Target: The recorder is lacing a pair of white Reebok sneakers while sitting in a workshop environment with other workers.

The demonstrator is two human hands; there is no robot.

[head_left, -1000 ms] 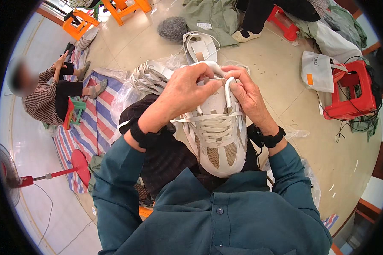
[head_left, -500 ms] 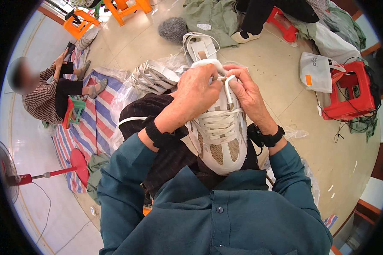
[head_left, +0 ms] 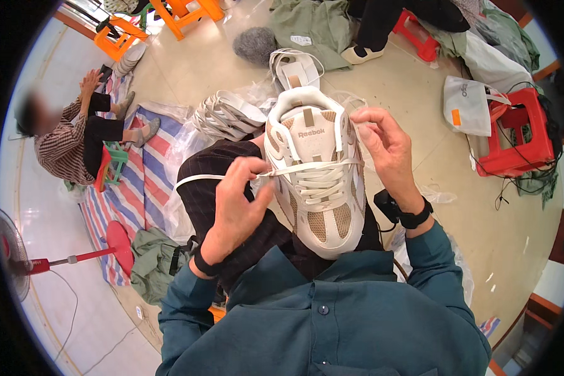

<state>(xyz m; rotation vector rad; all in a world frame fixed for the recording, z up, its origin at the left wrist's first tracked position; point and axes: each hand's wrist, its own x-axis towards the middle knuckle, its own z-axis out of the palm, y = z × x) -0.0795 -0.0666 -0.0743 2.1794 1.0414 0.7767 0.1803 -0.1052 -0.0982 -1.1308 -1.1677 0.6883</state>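
A white and beige sneaker [head_left: 341,241] rests on my lap, its toe toward me and its padded collar facing away. White laces [head_left: 319,188] cross its front in rows, and one lace end [head_left: 197,178] trails left over my knee. My left hand [head_left: 237,203] hovers beside the sneaker's left side near the lace, thumb and index finger apart, slightly blurred. On the other side, my right hand [head_left: 387,147] is by the collar with its fingers bent and a gap between thumb and index finger. A faint, blurred loop shows beyond its fingertips; I cannot tell what it is.
More pale shoes [head_left: 229,116] lie beyond my left knee among clear plastic. A red stool [head_left: 520,147] with a white bag [head_left: 467,106] stands right. Left are a seated person [head_left: 66,135], a striped sheet [head_left: 147,163] and a fan with a red stem [head_left: 75,257].
Both hands have parted from the sneaker's collar: the left moved down and left, the right moved right and slightly down. The sneaker's tongue and opening are now uncovered.
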